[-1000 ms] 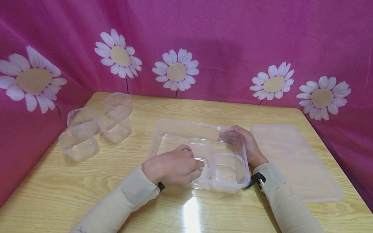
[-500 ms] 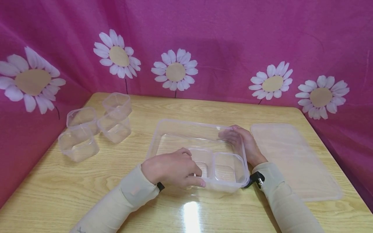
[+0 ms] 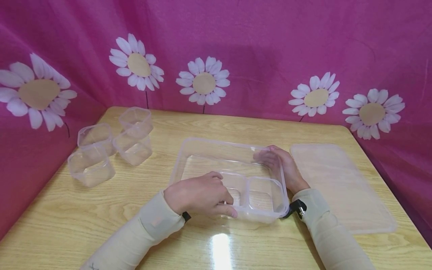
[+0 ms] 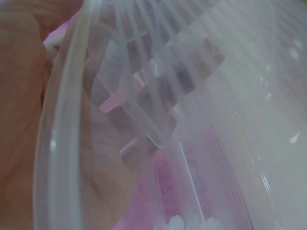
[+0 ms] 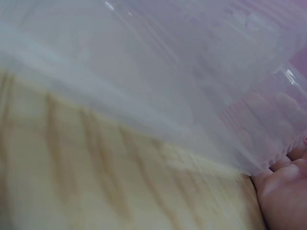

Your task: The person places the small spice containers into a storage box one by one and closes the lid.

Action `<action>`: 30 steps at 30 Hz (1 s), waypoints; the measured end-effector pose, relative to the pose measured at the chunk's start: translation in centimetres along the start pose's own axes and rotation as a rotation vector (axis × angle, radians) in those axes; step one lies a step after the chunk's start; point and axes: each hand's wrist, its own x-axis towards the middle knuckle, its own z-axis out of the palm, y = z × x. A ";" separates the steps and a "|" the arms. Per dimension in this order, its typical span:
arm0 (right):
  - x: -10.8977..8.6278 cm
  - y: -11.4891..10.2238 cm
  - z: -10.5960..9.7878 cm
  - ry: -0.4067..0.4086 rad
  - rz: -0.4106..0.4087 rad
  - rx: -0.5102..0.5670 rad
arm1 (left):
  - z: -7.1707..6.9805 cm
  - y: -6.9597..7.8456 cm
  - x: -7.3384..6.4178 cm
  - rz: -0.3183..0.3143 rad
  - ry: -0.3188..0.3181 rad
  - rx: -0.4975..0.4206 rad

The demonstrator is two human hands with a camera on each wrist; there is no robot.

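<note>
A large clear plastic box [image 3: 202, 144] stands on the table in the head view. Two small clear containers sit side by side inside it, a left one [image 3: 233, 180] and a right one [image 3: 264, 183]. My left hand [image 3: 200, 195] grips the box's near side, thumb outside the rim and fingers reaching inside by the left container; the fingertips are partly hidden. The left wrist view has the box rim [image 4: 60, 143] close beside the hand. My right hand [image 3: 287, 170] holds the far right corner, its fingers showing through the wall in the head view.
Several more small clear containers [image 3: 91, 174] stand grouped at the table's left. A flat clear lid [image 3: 341, 187] lies to the right of the box. A pink curtain [image 3: 249, 63] with printed daisies hangs behind the wooden table [image 3: 141, 225].
My left hand has shifted from the left small container to the near rim, its thumb now outside. That container sits lower in the box. The right hand keeps its place.
</note>
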 end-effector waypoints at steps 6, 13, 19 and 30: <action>-0.2 0.0 0.3 0.029 -0.013 -0.027 | 0.0 -0.1 0.1 0.049 0.039 0.053; -0.2 -0.1 0.6 0.052 0.002 -0.026 | 0.1 -0.2 0.3 0.151 0.069 -0.012; -0.1 -0.1 0.3 0.043 0.028 -0.010 | 0.1 0.0 0.2 0.125 0.054 -0.036; -0.3 -0.3 0.5 0.024 0.003 -0.040 | 0.0 0.3 0.2 0.063 0.055 0.026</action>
